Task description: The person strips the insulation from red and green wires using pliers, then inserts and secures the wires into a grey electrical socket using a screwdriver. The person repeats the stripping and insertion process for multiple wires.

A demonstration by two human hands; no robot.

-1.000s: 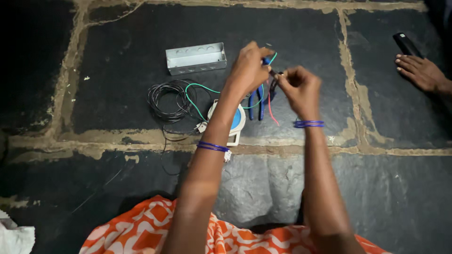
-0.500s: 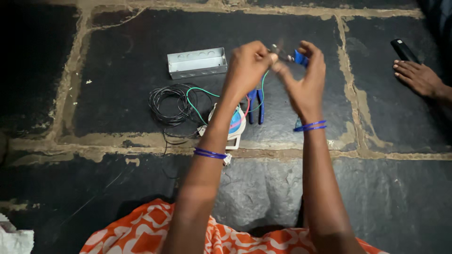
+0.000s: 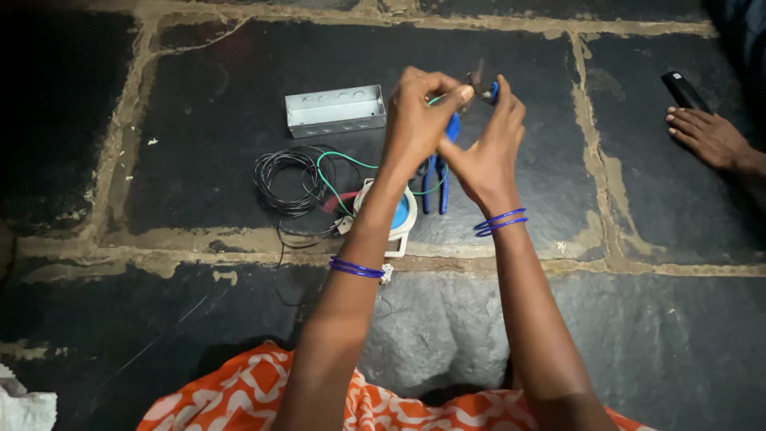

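Dark slate floor (image 3: 159, 144), rough slabs with pale sandy mortar seams, serves as the work surface. Far left bottom, a scrap of white cloth (image 3: 20, 403). Moving right: a grey rectangular sheet-metal box (image 3: 335, 110), open side up, punched knockout circles along its wall, set within reach. Below it, a loose coil of thin black wire (image 3: 283, 179) with a glossy green wire (image 3: 339, 172) trailing toward the hands. A round white plastic fitting with blue centre (image 3: 396, 217) lies under the left wrist. Left hand (image 3: 415, 124) pinches the green wire end; right hand (image 3: 487, 152) closes round blue-handled metal pliers (image 3: 483, 88), raised above the floor for close sight. A second blue-handled tool (image 3: 435, 179) lies below. Far right, another person's hand (image 3: 710, 136) rests flat beside a black slim device (image 3: 685, 89).
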